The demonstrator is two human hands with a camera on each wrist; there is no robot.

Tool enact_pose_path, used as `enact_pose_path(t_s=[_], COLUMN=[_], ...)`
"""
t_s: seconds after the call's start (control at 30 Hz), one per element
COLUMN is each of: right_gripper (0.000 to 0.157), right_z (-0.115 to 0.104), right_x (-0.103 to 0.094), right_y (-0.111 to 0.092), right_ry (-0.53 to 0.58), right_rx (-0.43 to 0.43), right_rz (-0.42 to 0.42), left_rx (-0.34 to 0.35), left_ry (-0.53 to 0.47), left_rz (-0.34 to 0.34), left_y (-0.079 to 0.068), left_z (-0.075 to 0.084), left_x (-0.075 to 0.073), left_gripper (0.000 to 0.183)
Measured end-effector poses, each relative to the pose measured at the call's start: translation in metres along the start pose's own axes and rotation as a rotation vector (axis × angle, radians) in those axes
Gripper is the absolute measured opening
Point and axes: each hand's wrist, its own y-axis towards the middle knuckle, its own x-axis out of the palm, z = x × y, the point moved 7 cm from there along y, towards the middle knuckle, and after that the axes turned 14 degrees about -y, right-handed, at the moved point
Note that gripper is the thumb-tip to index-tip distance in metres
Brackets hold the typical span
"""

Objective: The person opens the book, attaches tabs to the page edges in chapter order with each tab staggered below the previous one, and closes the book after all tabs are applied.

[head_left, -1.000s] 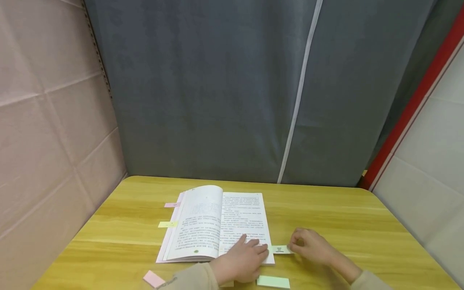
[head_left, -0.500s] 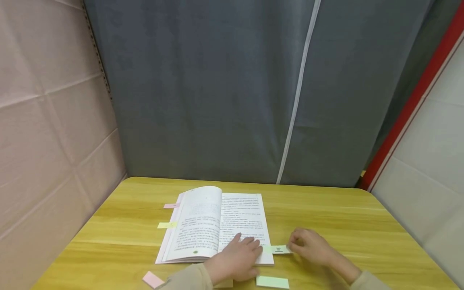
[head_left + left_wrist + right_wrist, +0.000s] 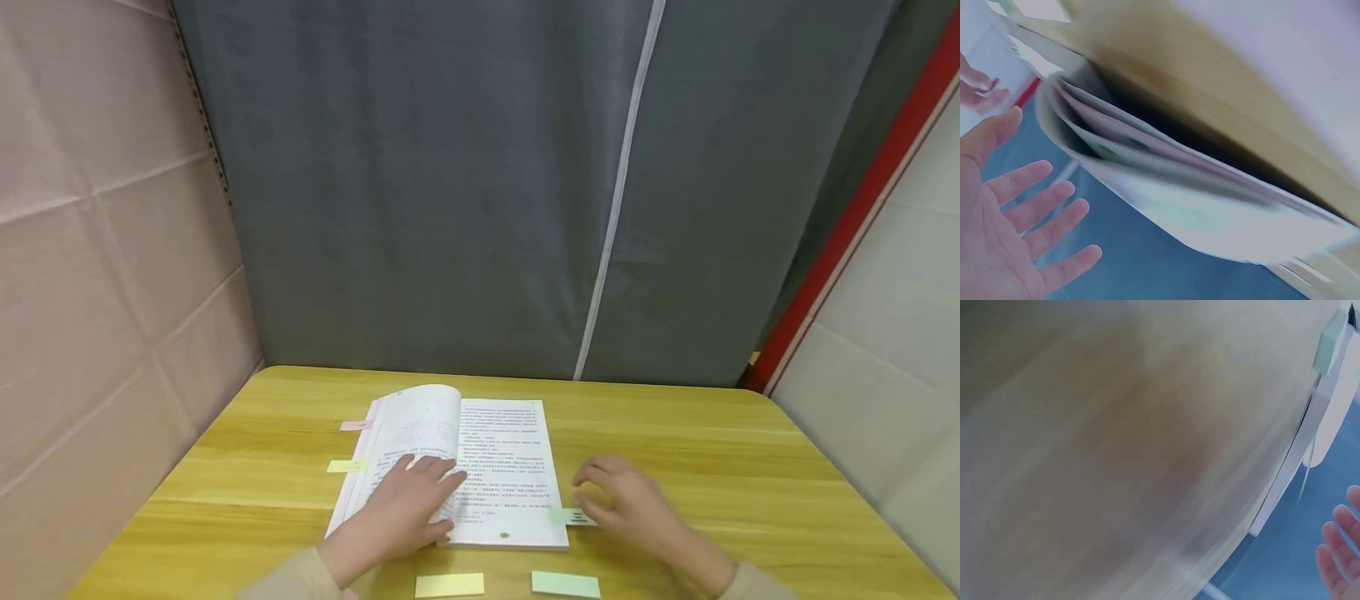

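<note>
An open book (image 3: 502, 442) lies on the wooden table, its left-hand pages bowed up near the spine. My left hand (image 3: 401, 504) is over the lower left page with spread fingers; the left wrist view has them straight beside the curved pages (image 3: 1210, 212). From the right page's lower edge sticks out a pale green index tab (image 3: 577, 517) with dark print. Beside that tab is my right hand (image 3: 633, 508), thumb and forefinger apart, partly covering its outer end. Relaxed right-hand fingers (image 3: 1335, 544) hold nothing in the right wrist view.
On the book's left edge are a pink tab (image 3: 355, 426) and a yellow tab (image 3: 347, 466). A yellow sticky-note pad (image 3: 450, 585) and a green one (image 3: 566, 583) lie in front of the book. A grey curtain (image 3: 450, 208) hangs behind the table (image 3: 675, 433).
My left hand has moved left from the right page to the left page, uncovering the yellow pad. My right thumb and forefinger have let go of the green tab and spread apart.
</note>
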Motion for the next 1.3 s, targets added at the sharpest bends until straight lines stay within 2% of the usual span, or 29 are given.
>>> enact_pose_path(t_s=[0.07,0.17,0.3,0.47,0.6,0.77,0.9,1.0,1.2,1.3], right_gripper=[0.016,0.014,0.013,0.010,0.010,0.010,0.011,0.013,0.015,0.015], right_z=[-0.007,-0.015,-0.026,-0.036,-0.039,-0.041,-0.041,-0.040,-0.039,-0.039], right_x=[0.002,0.007,0.015,0.021,0.023,0.024,0.025,0.028,0.030,0.029], right_y=[0.001,0.002,0.001,-0.002,-0.003,-0.003,-0.003,-0.003,-0.003,-0.003], right_ry=[-0.015,-0.021,-0.031,-0.035,-0.028,-0.017,-0.017,-0.015,-0.005,-0.001], right_rx=[-0.033,-0.046,-0.106,-0.190,-0.202,-0.200,-0.183,-0.171,-0.159,-0.159], right_rz=[-0.010,-0.075,-0.148,-0.156,-0.186,-0.238,-0.268,-0.293,-0.324,-0.331], left_rx=[-0.020,-0.046,-0.084,-0.107,-0.111,-0.145,-0.165,-0.134,0.012,0.082], left_ry=[-0.002,-0.013,-0.038,-0.024,0.005,0.016,0.029,0.056,0.140,0.144], left_rz=[0.015,0.030,0.008,-0.003,0.027,0.001,0.017,0.073,0.243,0.327], left_y=[-0.010,-0.022,-0.033,-0.042,-0.045,-0.048,-0.053,-0.057,-0.062,-0.060], left_z=[-0.010,-0.021,-0.030,-0.037,-0.040,-0.042,-0.044,-0.044,-0.036,-0.030], left_x=[0.000,0.000,0.004,0.013,0.017,0.021,0.016,0.006,-0.018,-0.030], left_gripper=[0.056,0.060,0.068,0.077,0.078,0.071,0.064,0.057,0.037,0.027])
